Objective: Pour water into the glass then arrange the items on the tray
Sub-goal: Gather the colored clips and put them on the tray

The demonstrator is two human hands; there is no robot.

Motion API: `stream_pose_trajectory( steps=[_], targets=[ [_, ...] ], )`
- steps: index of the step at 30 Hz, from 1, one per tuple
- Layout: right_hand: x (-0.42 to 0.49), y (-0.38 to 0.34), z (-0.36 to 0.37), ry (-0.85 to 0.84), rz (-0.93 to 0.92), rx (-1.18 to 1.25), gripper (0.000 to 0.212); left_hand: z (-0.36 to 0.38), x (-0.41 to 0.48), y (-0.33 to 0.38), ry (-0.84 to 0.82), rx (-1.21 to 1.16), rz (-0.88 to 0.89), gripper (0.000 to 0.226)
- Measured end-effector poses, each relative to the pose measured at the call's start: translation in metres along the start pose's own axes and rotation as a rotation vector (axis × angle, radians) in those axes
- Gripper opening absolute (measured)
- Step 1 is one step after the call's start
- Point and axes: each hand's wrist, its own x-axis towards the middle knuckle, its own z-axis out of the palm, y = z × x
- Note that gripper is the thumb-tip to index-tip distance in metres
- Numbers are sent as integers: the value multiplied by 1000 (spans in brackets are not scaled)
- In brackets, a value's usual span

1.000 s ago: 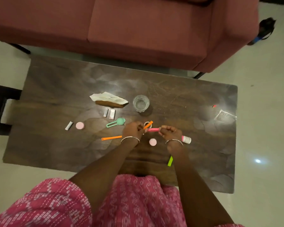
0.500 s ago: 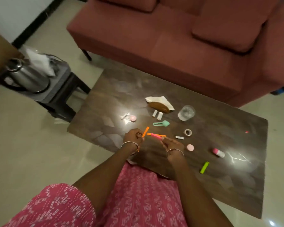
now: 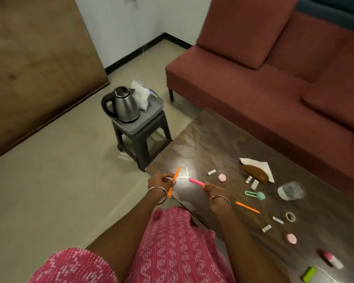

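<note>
My left hand (image 3: 161, 180) grips an orange stick (image 3: 174, 181) over the table's near left corner. My right hand (image 3: 214, 189) pinches a pink stick (image 3: 196, 182) beside it. The clear glass (image 3: 291, 190) stands on the dark table (image 3: 211, 137) to the right. A steel kettle (image 3: 123, 105) sits on a grey tray (image 3: 151, 114) on a small black stool (image 3: 141, 139) left of the table. Small items lie scattered on the table: a green clip (image 3: 254, 194), another orange stick (image 3: 247, 207), pink round pieces (image 3: 222, 177), white tubes (image 3: 211, 172).
A red sofa (image 3: 253, 82) runs behind the table. A white bag (image 3: 140, 94) shares the tray with the kettle. A brown pouch on white paper (image 3: 256, 170) lies near the glass. A tape ring (image 3: 290, 216) and a green piece (image 3: 308, 273) lie at the right.
The camera has swung left, bringing the stool, tray and kettle into full view. Both hands have moved left toward the table's corner, still holding the orange and pink sticks.
</note>
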Motion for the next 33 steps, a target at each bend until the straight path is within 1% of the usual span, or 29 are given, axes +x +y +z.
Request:
stream_pose_trajectory(
  steps=[2, 3, 5, 6, 7, 10, 12, 13, 14, 15, 17, 18, 19, 21, 23, 26, 28, 30, 33],
  targets=[
    [-7, -17, 31, 36, -78, -24, 38, -24, 12, -5, 60, -47, -8, 23],
    [-7, -27, 48, 29, -75, 25, 39, -34, 19, -7, 88, -79, -18, 22],
    [-2, -37, 74, 4, -110, 143, 26, -53, 33, -7, 127, -131, -40, 23],
    [3, -41, 82, -15, -100, 189, 20, -60, 40, -6, 134, -153, -51, 23],
    [5, -47, 94, -26, -81, 224, 19, -69, 49, -5, 136, -179, -63, 22],
    [32, -62, 130, 1, -60, 189, 18, -92, 84, -1, 139, -232, -86, 22],
    [51, -75, 151, 15, -68, 72, 19, -105, 111, 4, 114, -296, -116, 23],
    [60, -82, 160, 16, -67, 1, 24, -111, 127, 7, 102, -327, -141, 24],
    [72, -89, 170, 17, -62, -37, 27, -117, 143, 11, 97, -348, -169, 24],
    [84, -96, 180, 22, -40, -31, 25, -123, 159, 14, 96, -361, -193, 25],
    [103, -109, 197, 32, -9, -27, 14, -134, 187, 22, 80, -350, -222, 28],
    [111, -117, 208, 63, 0, -40, 7, -141, 201, 26, 59, -328, -224, 31],
    [119, -126, 219, 92, -10, -58, 5, -147, 216, 31, 33, -306, -221, 34],
    [134, -142, 238, 110, -37, -17, 13, -158, 242, 41, -3, -288, -217, 39],
    [149, -162, 258, 135, -37, 42, 19, -169, 273, 53, 4, -285, -211, 39],
    [174, -188, 286, 173, -68, 50, 17, -178, 315, 68, 34, -287, -213, 34],
    [191, -209, 303, 204, -98, 7, 13, -180, 341, 75, 23, -288, -219, 30],
    [211, -226, 318, 228, -115, -73, 15, -180, 369, 79, 5, -240, -202, 26],
    [242, -245, 336, 253, -156, -146, 13, -174, 411, 83, 29, -54, -142, 18]
  ],
)
